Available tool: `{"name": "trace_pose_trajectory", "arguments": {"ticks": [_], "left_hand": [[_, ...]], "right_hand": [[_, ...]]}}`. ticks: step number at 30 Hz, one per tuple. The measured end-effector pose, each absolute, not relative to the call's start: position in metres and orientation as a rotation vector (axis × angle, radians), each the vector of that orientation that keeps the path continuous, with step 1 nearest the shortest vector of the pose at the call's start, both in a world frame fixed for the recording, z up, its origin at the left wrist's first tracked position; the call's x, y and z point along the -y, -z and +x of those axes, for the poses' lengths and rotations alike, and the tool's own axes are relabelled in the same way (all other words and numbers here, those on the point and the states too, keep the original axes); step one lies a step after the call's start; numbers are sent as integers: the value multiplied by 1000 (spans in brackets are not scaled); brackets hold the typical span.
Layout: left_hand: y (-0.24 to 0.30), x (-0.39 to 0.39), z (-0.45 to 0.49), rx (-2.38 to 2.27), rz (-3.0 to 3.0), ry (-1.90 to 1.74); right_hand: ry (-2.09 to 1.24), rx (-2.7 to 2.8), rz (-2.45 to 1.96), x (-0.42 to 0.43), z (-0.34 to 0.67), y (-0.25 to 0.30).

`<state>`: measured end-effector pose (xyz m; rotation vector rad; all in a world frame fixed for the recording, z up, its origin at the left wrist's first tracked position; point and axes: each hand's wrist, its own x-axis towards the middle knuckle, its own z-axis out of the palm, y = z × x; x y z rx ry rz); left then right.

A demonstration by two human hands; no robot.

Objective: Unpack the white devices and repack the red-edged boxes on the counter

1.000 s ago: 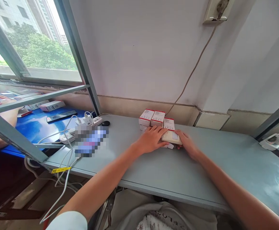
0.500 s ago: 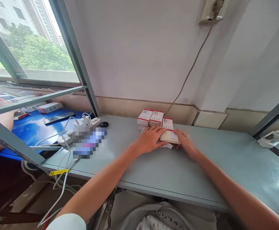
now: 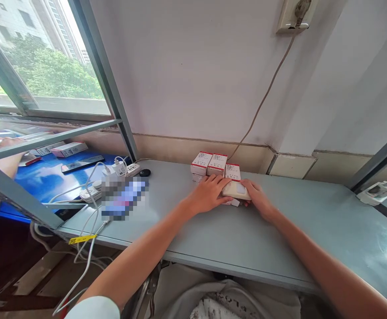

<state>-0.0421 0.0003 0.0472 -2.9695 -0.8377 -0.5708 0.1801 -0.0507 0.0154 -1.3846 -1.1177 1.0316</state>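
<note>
A small cream-coloured box (image 3: 236,190) lies on the grey table (image 3: 280,230), on top of other small boxes, and both my hands clasp it. My left hand (image 3: 210,193) presses its left side with curled fingers. My right hand (image 3: 256,195) holds its right side. Directly behind stand three white boxes with red edges (image 3: 216,165) in a row against the wall. More white boxes show partly beneath the held box.
A power strip with chargers and white cables (image 3: 114,175) lies at the table's left end beside a blurred phone (image 3: 123,199). A cord (image 3: 263,102) runs up to a wall socket. A neighbouring blue table (image 3: 47,173) carries boxes and a phone; another person's arm (image 3: 4,164) rests there.
My hands and the box have stayed nearly still; the view has shifted slightly. The other person's arm at the left has moved a little.
</note>
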Motion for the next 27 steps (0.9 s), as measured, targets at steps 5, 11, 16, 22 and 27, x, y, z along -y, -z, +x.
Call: {"name": "trace_pose_trajectory", "arguments": {"ticks": [5,11,16,22,27], "left_hand": [[-47,0,-42,843,-2977,578],[-48,1,-42,844,-2982,560],[-48,1,-42,847,-2978,556],[-47,2,-41,846,-2961,536],[-47,3,-42,841,-2965,554]], "right_hand": [[-1036,1120,-1371,50,181,-14],[-1037,1126,-1393,48,183,-10],[-1052,1124,-1375,50,184,-10],[-1101,1160,-1426,49,190,-6],[-1122,1150,-1440,48,193,-3]]}}
